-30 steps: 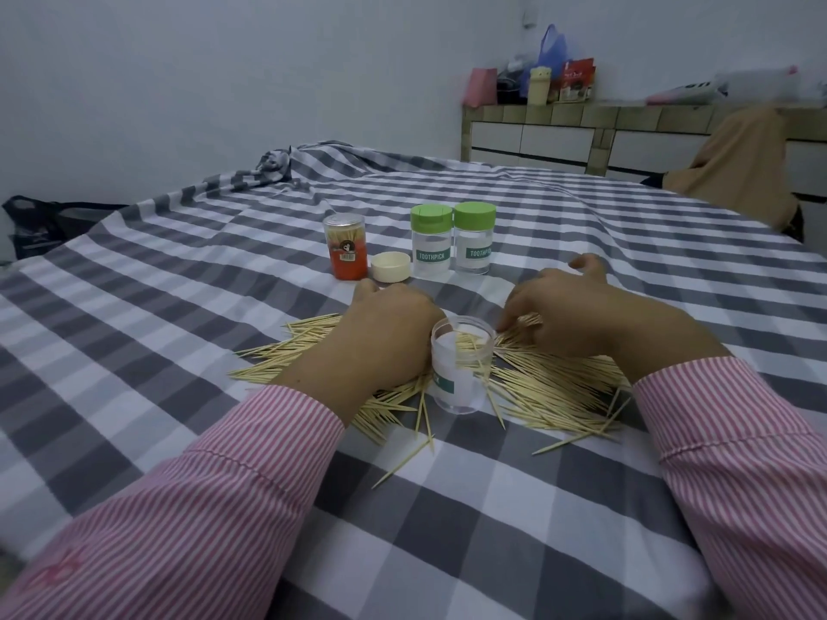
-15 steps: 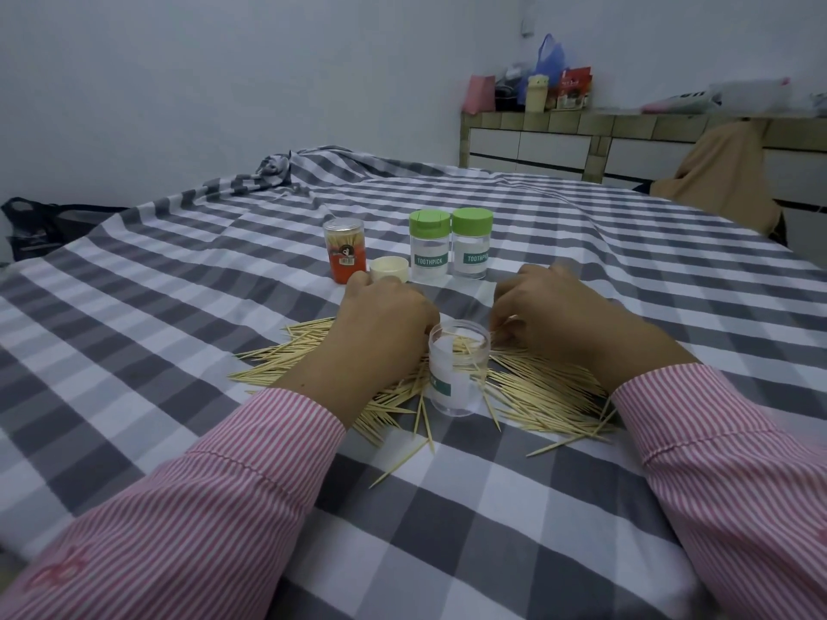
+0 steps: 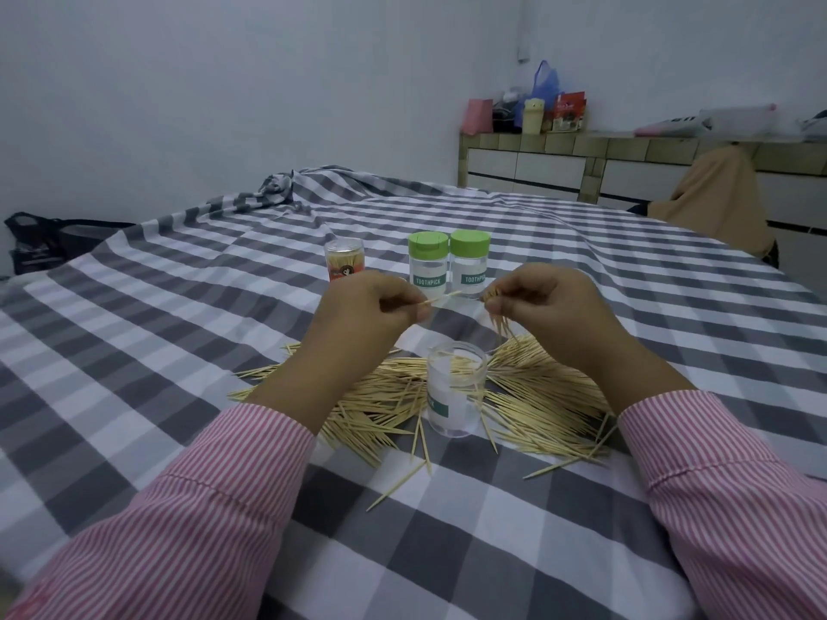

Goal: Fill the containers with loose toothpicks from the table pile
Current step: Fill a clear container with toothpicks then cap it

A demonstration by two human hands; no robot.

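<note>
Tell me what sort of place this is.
Probably a room in a home: a checked cloth covers the work surface, a tiled counter by the wall holds bags and packets, and a garment hangs nearby.

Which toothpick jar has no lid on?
The clear jar in the toothpick pile, closest to the person. Its top is open. The two jars behind have green lids on.
</note>
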